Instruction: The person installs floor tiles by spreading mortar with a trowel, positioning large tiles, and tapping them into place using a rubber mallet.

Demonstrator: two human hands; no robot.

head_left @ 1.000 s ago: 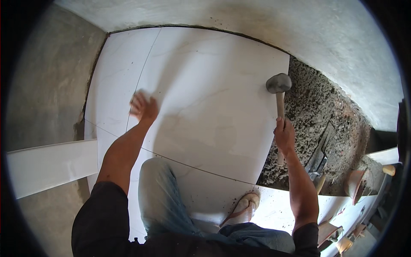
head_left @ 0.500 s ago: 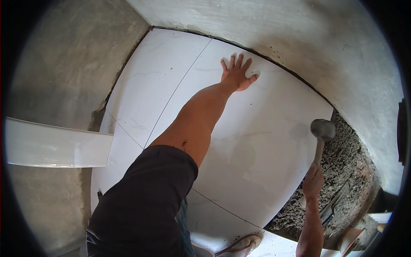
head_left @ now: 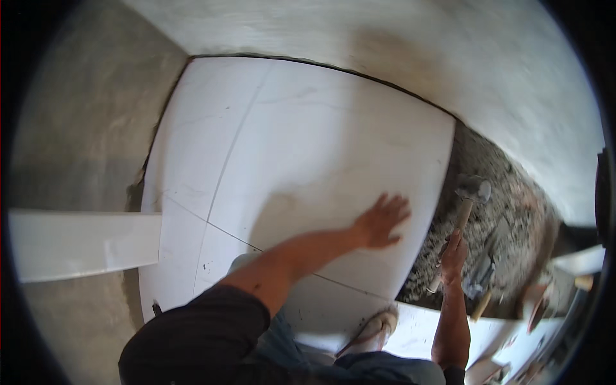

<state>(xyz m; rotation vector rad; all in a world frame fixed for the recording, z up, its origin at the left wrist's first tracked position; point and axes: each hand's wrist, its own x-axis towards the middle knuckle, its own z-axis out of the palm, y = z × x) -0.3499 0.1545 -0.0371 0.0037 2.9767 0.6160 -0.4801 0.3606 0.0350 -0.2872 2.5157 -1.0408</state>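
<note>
My right hand point(head_left: 453, 258) is wrapped round the wooden handle of a mallet point(head_left: 473, 188) with a dark, rounded head. The mallet is over the grey mortar bed point(head_left: 491, 160), just right of the tile's edge. My left hand point(head_left: 383, 222), slightly blurred, has its fingers spread over the right part of a large white floor tile point(head_left: 321, 154). Whether its palm touches the tile I cannot tell. A trowel point(head_left: 479, 281) with a wooden handle lies on the mortar, right of my right hand.
Bare cement walls point(head_left: 83, 128) stand on the left and far sides, with a dark gap along the tiles. A white panel or tile strip point(head_left: 90, 246) juts in from the left. My shoe point(head_left: 375, 327) rests near the front. Several unclear items lie at lower right.
My left hand has come off the far part of the tile and moved nearer and to the right. The mallet has shifted slightly left, and the view has tilted.
</note>
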